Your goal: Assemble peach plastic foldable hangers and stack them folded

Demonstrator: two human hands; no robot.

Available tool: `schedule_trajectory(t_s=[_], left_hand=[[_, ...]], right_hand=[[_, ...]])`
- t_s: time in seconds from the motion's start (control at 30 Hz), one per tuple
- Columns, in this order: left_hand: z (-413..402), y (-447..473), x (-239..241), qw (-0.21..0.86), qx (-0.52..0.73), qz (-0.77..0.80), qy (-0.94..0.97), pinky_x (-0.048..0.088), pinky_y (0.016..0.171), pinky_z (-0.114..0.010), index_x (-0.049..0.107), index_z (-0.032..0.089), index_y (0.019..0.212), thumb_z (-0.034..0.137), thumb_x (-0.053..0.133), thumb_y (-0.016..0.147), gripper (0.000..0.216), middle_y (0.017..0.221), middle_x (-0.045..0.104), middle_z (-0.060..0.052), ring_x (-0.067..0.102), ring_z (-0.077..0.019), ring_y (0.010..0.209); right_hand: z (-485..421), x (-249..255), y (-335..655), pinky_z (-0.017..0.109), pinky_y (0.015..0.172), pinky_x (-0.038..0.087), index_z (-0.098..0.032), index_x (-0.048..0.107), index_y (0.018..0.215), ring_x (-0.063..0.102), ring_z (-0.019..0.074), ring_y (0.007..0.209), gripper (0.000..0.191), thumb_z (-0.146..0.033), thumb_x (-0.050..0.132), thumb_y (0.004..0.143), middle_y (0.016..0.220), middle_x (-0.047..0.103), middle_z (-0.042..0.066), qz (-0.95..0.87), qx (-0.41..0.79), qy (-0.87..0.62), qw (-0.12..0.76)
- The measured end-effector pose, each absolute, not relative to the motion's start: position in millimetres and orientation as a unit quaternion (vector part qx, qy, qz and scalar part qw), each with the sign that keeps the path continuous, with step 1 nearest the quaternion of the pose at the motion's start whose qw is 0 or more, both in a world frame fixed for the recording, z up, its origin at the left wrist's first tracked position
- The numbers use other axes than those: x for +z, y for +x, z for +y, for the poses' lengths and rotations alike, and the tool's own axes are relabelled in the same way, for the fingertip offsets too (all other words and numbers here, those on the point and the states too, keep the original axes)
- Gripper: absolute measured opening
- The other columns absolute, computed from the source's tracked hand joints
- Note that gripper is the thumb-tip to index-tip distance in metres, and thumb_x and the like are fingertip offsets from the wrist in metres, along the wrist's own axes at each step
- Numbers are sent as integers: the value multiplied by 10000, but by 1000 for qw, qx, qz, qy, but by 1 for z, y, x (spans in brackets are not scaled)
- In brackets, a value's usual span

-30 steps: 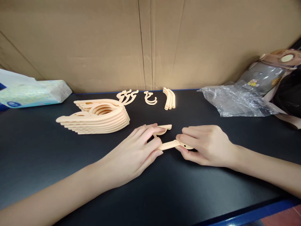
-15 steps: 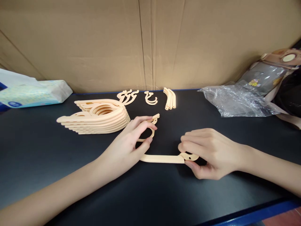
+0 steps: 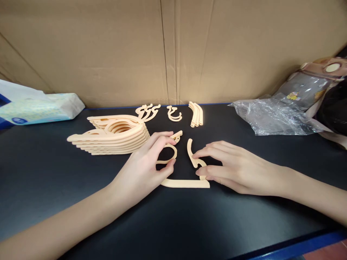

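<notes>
A cream plastic folding hanger point(image 3: 187, 183) lies on the table, its straight arm pointing right and a round loop behind it. My left hand point(image 3: 149, 157) grips the hanger at its left part, fingers and thumb around the loop; palm and fingers cover some of it. My right hand point(image 3: 235, 168) has its fingertips on a curved cream arm piece point(image 3: 190, 150), which bends down to the right end of the straight arm. Whether the two are joined there I cannot tell.
Left of my hands stand stacked cream hangers point(image 3: 116, 139). Farther back lie loose hooks point(image 3: 148, 112), two more hooks point(image 3: 175, 115) and short curved pieces point(image 3: 196, 115). A tissue pack point(image 3: 59, 106) sits far left; crumpled clear plastic point(image 3: 276, 113) and a bottle point(image 3: 306, 86) are at right.
The curved arm piece, mostly covered by my right hand before, has swung up and left above the straight arm. My right fingers have extended leftward; my left hand has barely moved.
</notes>
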State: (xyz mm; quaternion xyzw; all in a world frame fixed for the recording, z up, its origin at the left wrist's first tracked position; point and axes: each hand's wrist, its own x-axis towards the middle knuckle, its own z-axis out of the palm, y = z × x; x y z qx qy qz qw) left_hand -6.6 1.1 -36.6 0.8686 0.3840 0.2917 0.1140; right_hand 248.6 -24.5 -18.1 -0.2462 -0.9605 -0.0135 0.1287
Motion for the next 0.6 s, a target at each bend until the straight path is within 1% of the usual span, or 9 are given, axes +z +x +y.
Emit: schedule_trajectory(t_s=[0.2,0.33,0.43,0.5,0.53,0.6], left_hand=[[1,-7,-36,91,291,373,876,505,933,-313,508,229,1106,172,552,886,231,1342,542,-61,567,-192,1223],[0,-6,-37,96,301,369,874,498,947,-295,505,230,1118,157,557,881,253,1335,542,-50,565,-177,1221],[0,-5,-37,98,302,369,873,496,951,-290,510,229,1104,150,558,881,242,1325,545,-42,573,-173,1210],[0,-5,-36,101,300,370,874,507,932,-295,516,228,1096,159,559,884,228,1320,546,-42,587,-178,1190],[0,-6,-36,103,300,369,874,515,916,-297,519,228,1094,165,560,883,224,1317,546,-43,593,-182,1179],[0,-6,-36,109,300,369,873,527,887,-301,523,227,1095,169,561,879,226,1315,543,-48,596,-193,1173]], right_hand=[[-25,-19,248,377,931,485,-172,629,1062,549,215,1152,240,-111,421,958,1277,595,132,-964,10,-238,117],[-26,-18,245,367,970,461,-162,612,1051,548,201,1154,221,-125,418,954,1278,594,128,-962,69,-232,126],[-28,-19,242,342,968,453,-165,609,997,562,187,1111,134,-219,494,954,1269,596,120,-956,112,-230,143],[-29,-20,240,323,966,447,-168,608,972,562,179,1103,145,-302,561,943,1267,599,113,-953,127,-232,150],[-31,-20,239,315,970,441,-171,608,963,560,175,1113,154,-320,579,936,1269,601,107,-951,134,-232,151],[-33,-21,238,307,995,423,-177,611,952,553,164,1147,122,-295,580,938,1277,604,94,-949,153,-232,151]])
